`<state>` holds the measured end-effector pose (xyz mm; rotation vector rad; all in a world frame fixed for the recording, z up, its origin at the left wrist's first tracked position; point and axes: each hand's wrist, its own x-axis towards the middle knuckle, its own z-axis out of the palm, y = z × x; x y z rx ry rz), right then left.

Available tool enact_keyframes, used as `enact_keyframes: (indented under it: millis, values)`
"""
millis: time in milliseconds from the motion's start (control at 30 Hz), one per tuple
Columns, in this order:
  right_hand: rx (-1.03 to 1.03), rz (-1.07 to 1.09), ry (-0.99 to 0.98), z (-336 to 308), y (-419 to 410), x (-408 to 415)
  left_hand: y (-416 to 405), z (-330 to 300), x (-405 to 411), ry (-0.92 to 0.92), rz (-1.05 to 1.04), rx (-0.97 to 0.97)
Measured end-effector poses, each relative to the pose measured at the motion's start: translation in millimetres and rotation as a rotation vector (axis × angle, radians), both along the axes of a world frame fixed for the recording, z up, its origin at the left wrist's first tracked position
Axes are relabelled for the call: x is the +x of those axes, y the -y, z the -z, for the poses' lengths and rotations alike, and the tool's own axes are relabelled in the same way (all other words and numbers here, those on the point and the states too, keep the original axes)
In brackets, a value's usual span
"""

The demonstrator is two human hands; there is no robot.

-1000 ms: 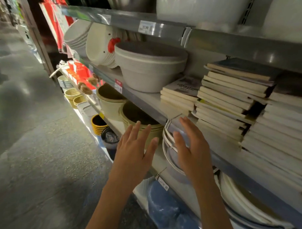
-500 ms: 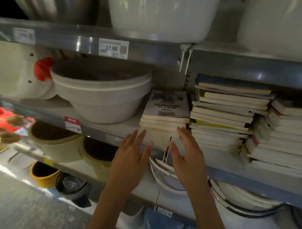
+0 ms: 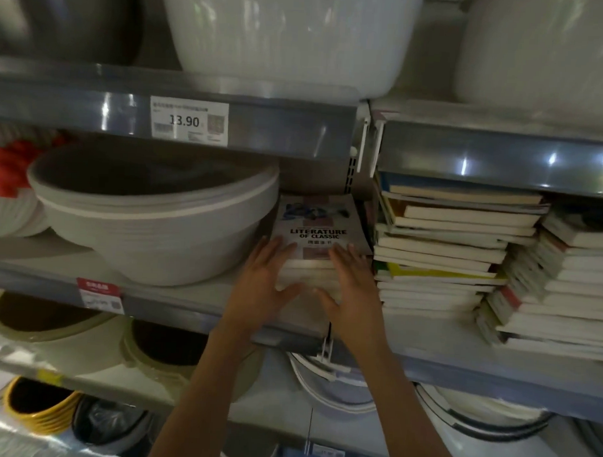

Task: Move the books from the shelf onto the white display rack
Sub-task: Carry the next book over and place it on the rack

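Observation:
A short stack of books [image 3: 315,225] lies on the middle shelf [image 3: 174,306]; its top cover reads "Literature of Classic". My left hand [image 3: 260,281] and my right hand [image 3: 354,288] both rest on this stack. Their fingers lie straight on the top cover, and the thumbs touch the page edges at the front. A taller pile of books [image 3: 442,253] stands right beside it, and a leaning pile [image 3: 564,292] sits further right. No white display rack shows in this view.
Stacked grey bowls [image 3: 150,219] stand close to the left of the short stack. The shelf above [image 3: 262,124] hangs low over the books and carries a price tag [image 3: 189,122]. Basins and plates [image 3: 325,383] fill the shelves below.
The view has closed in on the shelf. Both hands have moved up and forward from below the shelf edge onto the short stack of books.

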<state>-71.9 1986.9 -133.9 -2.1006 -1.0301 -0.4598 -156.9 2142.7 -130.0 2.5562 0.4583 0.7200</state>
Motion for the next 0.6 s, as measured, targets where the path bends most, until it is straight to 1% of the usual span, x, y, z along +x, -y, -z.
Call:
enact_keyframes:
  millis: [100,200,367,600]
  values:
    - [-0.046,0.046,0.161,8,-5,12,-12,-2,6,0.009,0.059,-0.038]
    - [-0.091,0.109,0.237,17,-11,17,-20,-1,8,0.017,0.074,-0.055]
    - [-0.059,0.188,0.244,16,-24,17,-31,3,11,-0.004,0.143,-0.034]
    - [-0.097,0.187,0.261,15,-23,17,-38,-2,10,-0.017,0.176,-0.018]
